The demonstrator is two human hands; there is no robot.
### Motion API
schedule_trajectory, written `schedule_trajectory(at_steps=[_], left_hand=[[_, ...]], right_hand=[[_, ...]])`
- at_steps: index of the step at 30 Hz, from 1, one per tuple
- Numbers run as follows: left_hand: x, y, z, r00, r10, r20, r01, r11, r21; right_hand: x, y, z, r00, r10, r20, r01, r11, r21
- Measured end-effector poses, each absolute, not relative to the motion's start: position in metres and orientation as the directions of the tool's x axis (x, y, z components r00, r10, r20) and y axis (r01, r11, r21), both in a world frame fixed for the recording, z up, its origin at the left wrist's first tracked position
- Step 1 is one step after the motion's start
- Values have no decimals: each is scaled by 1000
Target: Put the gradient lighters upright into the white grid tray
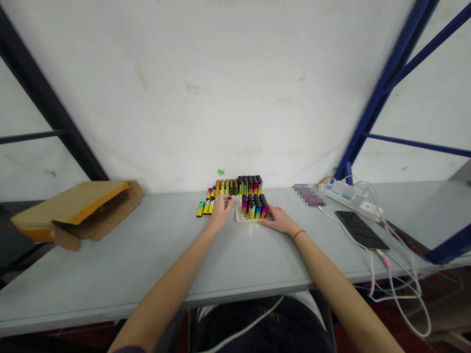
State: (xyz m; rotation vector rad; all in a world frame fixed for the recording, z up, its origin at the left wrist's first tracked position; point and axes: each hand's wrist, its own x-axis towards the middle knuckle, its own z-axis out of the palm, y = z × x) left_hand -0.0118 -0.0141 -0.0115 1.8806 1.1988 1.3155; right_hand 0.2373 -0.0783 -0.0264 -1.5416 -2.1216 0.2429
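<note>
L hand (pixel 221 210) by lighters (pixel 206 207), grip unclear — R hand (pixel 276 218) spread at tray (pixel 239 216) — garment lettering (pixel 263 310) illegible.

Take the tray (pixel 240 216) as your reference; it is off-white. In it, you see tray lighters (pixel 254 208) with black tops and bodies in magenta, yellow and blue. Behind the tray, your rear lighters (pixel 250 185) show black tops over green, red and magenta. Left of the tray, your loose lighter (pixel 200 209) grades from green to yellow; the box (pixel 66 203) is brown. Right of the tray, your wristband (pixel 299 234) is red, the power strip (pixel 346 196) white and blue.
</note>
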Motion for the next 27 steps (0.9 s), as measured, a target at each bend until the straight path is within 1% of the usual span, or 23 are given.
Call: schedule_trajectory(at_steps=[3,5,7,9,13,16,19,23,27], left_hand=[[-12,-19,-6,196,854,481,341,-520,783],[-12,-22,-1,197,816,544,353,-577,737],[-11,-25,3,208,795,570,353,-605,714],[-9,-27,5,239,795,557,336,-606,721],[-6,-29,3,270,819,506,283,-570,772],[-5,-29,-2,336,812,477,250,-565,786],[-5,-30,-4,399,777,487,264,-605,751],[-4,-34,-4,444,711,545,289,-689,665],[-3,-33,-9,405,695,595,292,-714,636]], right_hand=[[237,-79,-27,-226,930,291,839,338,-427],[237,-78,-27,-222,930,292,842,334,-423],[238,-78,-27,-221,931,290,848,331,-415],[238,-78,-27,-223,934,280,851,327,-411],[238,-78,-26,-224,934,277,847,327,-420],[238,-78,-26,-226,931,287,847,334,-414],[238,-78,-27,-227,932,282,848,332,-413],[238,-78,-27,-225,933,280,846,330,-420],[237,-78,-28,-218,931,294,839,332,-431]])
